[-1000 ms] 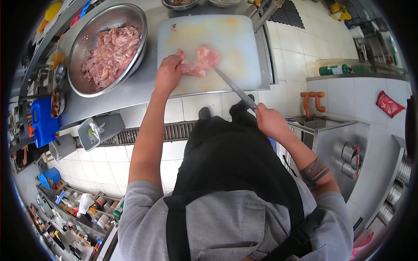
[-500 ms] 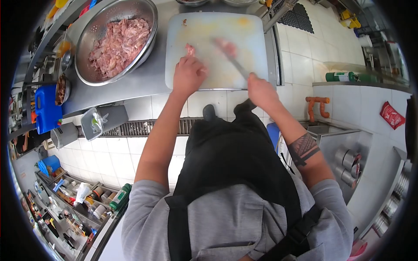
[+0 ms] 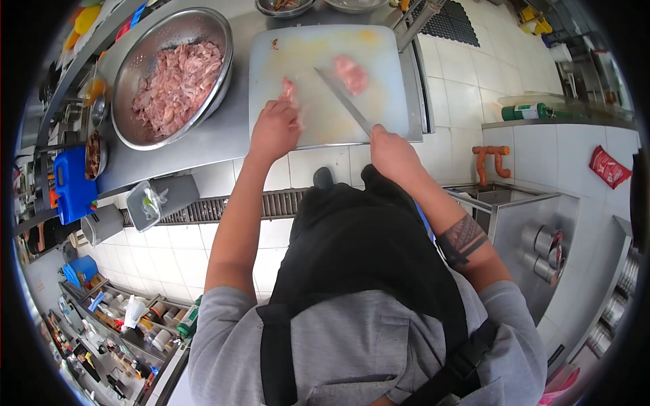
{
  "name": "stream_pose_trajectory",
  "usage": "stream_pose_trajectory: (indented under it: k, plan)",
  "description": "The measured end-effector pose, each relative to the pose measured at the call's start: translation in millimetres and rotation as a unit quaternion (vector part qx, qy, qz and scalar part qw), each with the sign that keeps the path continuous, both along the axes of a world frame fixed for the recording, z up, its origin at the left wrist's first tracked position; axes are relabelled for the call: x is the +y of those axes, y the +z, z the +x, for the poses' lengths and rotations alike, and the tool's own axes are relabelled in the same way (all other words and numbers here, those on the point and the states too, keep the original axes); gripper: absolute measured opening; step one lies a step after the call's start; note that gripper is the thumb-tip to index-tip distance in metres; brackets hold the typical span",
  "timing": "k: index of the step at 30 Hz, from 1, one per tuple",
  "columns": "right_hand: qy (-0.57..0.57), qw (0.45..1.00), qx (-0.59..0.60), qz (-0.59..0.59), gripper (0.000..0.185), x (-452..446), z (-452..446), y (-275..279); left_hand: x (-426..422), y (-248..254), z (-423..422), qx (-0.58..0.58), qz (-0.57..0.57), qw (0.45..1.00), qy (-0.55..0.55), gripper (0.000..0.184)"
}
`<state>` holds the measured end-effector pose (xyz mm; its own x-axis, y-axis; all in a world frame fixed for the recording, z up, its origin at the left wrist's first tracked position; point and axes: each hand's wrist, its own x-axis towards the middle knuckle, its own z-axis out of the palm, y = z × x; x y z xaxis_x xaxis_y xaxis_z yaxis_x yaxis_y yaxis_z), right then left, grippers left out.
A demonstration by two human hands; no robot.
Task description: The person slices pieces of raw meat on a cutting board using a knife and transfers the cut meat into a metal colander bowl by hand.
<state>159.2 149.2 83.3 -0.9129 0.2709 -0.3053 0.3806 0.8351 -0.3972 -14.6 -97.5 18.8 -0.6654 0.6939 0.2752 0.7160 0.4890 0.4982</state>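
Note:
On the white cutting board (image 3: 386, 122), my left hand (image 3: 276, 128) lies with its fingers closed on a strip of raw meat (image 3: 289, 90), near the board's front left. My right hand (image 3: 393, 154) is wrapped round the handle of a long knife (image 3: 345, 101) at the board's front edge. The blade points up and left across the board, between the strip and a separate rounded piece of raw meat (image 3: 351, 74). The two pieces lie apart. A large metal colander (image 3: 122, 101) holding a heap of cut raw meat (image 3: 177, 84) stands left of the board.
Two metal bowls (image 3: 288, 13) stand behind the board. A small bowl (image 3: 101, 159) and a blue jug (image 3: 73, 186) are at the left. Below the counter edge hangs or stands a grey bin (image 3: 177, 196). Orange pipes (image 3: 482, 166) are on the right.
The rounded piece has moved right, away from the strip under my left hand. My right hand and the knife have moved left, and the blade now lies between the pieces.

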Motion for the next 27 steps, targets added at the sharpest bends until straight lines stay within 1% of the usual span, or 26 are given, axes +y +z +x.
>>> stream_pose_trajectory:
  k: [1, 2, 3, 4, 5, 7, 8, 9, 10, 12, 13, 14, 15, 16, 17, 19, 20, 21, 22, 23, 25, 26, 27]
  plan:
    - [0.002, 0.999, -0.043, 0.003, 0.022, 1, -1, 2, -5, 1, -5, 0.002, -0.001, 1.000, -0.002, 0.008]
    - [0.001, 0.999, -0.043, 0.001, 0.022, 2, 1, 6, -10, 2, -9, 0.004, -0.030, 0.999, 0.013, 0.008]
    - [0.001, 0.999, -0.041, -0.001, 0.018, 1, 2, 22, -12, 5, -10, 0.005, -0.059, 0.998, 0.026, 0.008]
    - [0.001, 0.999, -0.039, -0.003, 0.015, 1, 1, 31, -14, 8, -12, 0.005, -0.059, 0.998, 0.022, 0.008]
    - [-0.002, 0.999, -0.039, -0.003, 0.015, -1, -3, 27, -15, 10, -13, -0.001, -0.080, 0.996, 0.038, 0.008]
    - [-0.009, 0.999, 0.038, -0.031, 0.017, -1, -14, 11, -9, 22, -13, -0.007, -0.101, 0.994, 0.051, 0.008]
    - [-0.011, 0.999, 0.039, -0.031, 0.017, 2, -15, 6, -4, 28, -13, 0.006, -0.123, 0.989, 0.078, 0.008]
    - [0.011, 1.000, 0.009, -0.018, 0.017, 3, -17, 3, 2, 35, -13, 0.021, -0.145, 0.984, 0.106, 0.010]
    - [0.032, 0.999, -0.021, -0.005, 0.017, 4, -20, 2, 7, 42, -15, 0.025, -0.146, 0.983, 0.105, 0.010]
    - [0.027, 0.999, -0.020, -0.018, 0.018, 15, -4, 13, 19, 49, -17, -0.013, -0.110, 0.984, 0.142, 0.013]
    - [0.025, 0.999, -0.024, -0.026, 0.019, 22, 9, 22, 27, 45, -18, -0.015, -0.110, 0.983, 0.143, 0.013]
    - [0.028, 0.999, -0.028, -0.025, 0.019, 27, 21, 31, 37, 38, -21, -0.048, -0.086, 0.984, 0.146, 0.014]
    - [-0.010, 0.999, -0.014, -0.038, 0.022, 32, 33, 40, 49, 30, -24, -0.080, -0.060, 0.984, 0.150, 0.015]
    - [-0.048, 0.998, 0.002, -0.050, 0.024, 37, 41, 46, 64, 17, -27, -0.112, -0.063, 0.983, 0.133, 0.018]
    - [-0.047, 0.998, 0.002, -0.050, 0.024, 43, 47, 46, 81, 6, -30, -0.142, -0.067, 0.981, 0.114, 0.022]
    - [-0.115, 0.991, 0.007, -0.063, 0.031, 51, 58, 41, 124, 5, -26, -0.202, -0.012, 0.972, 0.118, 0.032]
    - [-0.120, 0.991, 0.009, -0.062, 0.031, 52, 61, 40, 141, 7, -19, -0.201, -0.012, 0.973, 0.112, 0.032]
    - [-0.127, 0.991, 0.007, -0.053, 0.030, 54, 64, 39, 159, 10, -13, -0.106, -0.061, 0.984, 0.128, 0.040]
    - [-0.134, 0.990, 0.004, -0.044, 0.030, 56, 67, 37, 171, 13, -10, -0.010, -0.109, 0.984, 0.142, 0.048]
    - [-0.142, 0.989, 0.006, -0.044, 0.030, 58, 71, 36, 178, 14, -11, -0.008, -0.108, 0.985, 0.134, 0.048]
    - [-0.151, 0.986, 0.018, -0.074, 0.029, 60, 76, 33, 191, 14, -20, 0.003, -0.198, 0.973, 0.120, 0.048]
    - [-0.164, 0.983, 0.023, -0.076, 0.029, 61, 79, 33, 196, 3, -29, 0.009, -0.199, 0.974, 0.108, 0.048]
    - [-0.171, 0.981, 0.029, -0.083, 0.029, 61, 82, 33, 198, -17, -40, 0.001, -0.190, 0.977, 0.095, 0.048]
